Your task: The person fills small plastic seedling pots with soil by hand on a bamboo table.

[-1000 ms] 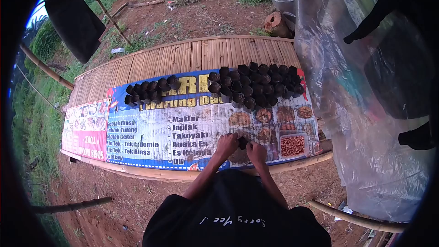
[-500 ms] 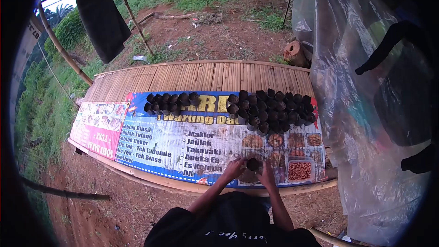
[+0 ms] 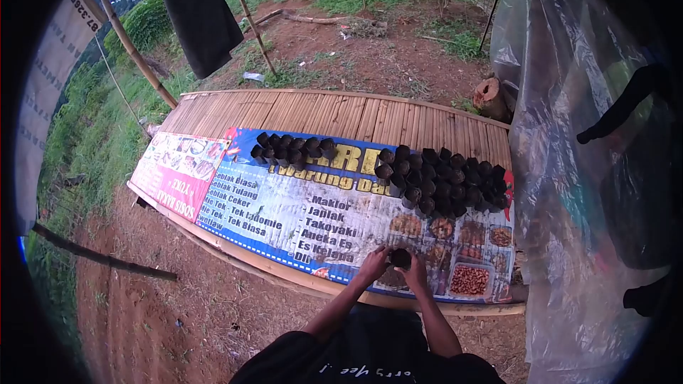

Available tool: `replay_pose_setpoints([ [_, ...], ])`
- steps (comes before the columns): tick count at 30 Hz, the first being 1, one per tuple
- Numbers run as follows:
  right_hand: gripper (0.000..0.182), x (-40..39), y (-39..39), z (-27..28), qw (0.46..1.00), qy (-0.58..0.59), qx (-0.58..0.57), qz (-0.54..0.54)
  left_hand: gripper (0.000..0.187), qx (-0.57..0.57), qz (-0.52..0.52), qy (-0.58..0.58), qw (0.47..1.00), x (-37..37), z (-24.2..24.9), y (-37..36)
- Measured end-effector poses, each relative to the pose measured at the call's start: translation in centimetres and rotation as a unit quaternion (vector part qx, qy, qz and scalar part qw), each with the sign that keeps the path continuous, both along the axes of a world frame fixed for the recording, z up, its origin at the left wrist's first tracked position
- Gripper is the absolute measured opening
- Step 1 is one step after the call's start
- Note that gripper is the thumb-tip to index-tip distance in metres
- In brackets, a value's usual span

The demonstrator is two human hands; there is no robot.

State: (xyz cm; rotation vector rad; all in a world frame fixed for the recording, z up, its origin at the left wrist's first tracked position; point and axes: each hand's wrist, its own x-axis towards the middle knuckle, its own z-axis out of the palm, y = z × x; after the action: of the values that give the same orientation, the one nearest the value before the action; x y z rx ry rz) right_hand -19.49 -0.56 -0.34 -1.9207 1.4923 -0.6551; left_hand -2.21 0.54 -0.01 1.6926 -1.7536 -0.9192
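Near the front edge of the banner-covered table, a small black nursery bag (image 3: 400,259) is held upright between my two hands, its round mouth facing up. My left hand (image 3: 373,264) has its fingers closed on the bag's left side. On the other side, my right hand (image 3: 415,274) grips it with fingers bent round the rim. A brown patch of what looks like soil (image 3: 391,279) lies on the banner just below the bag, between my wrists.
A larger cluster of black nursery bags (image 3: 445,179) stands beyond my hands to the right, a smaller group (image 3: 293,149) farther left. The printed banner (image 3: 263,203) covers bamboo slats (image 3: 313,108). Clear plastic sheeting (image 3: 562,171) hangs at the right; a dark cloth (image 3: 199,18) hangs upper left.
The view has turned, so the table and bag groups appear shifted to the right. My hands have come closer together around the nursery bag, the right one now against its side.
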Motion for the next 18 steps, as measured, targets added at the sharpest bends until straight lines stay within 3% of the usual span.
replay_pose_setpoints([
  [6, 0.065, 1.1, -2.2, 0.9, 0.993, -0.094, 0.001, 0.076, 0.046, -0.027, 0.069, 0.004, 0.997, 0.5, 1.1, 1.2],
  [9, 0.064, 1.9, -3.4, -0.6, 0.991, -0.062, -0.062, 0.102, 0.046, -0.058, 0.113, 0.019, 0.992, 1.1, 0.8, 1.5],
  [12, 0.063, 3.8, -4.3, 0.2, 0.989, -0.069, -0.015, 0.131, 0.047, -0.066, 0.145, 0.015, 0.987, 2.2, 1.1, 1.8],
  [18, 0.065, 9.4, -6.0, 0.2, 0.989, 0.047, 0.078, 0.119, 0.048, -0.024, 0.197, 0.019, 0.980, 6.7, -0.1, 1.7],
])
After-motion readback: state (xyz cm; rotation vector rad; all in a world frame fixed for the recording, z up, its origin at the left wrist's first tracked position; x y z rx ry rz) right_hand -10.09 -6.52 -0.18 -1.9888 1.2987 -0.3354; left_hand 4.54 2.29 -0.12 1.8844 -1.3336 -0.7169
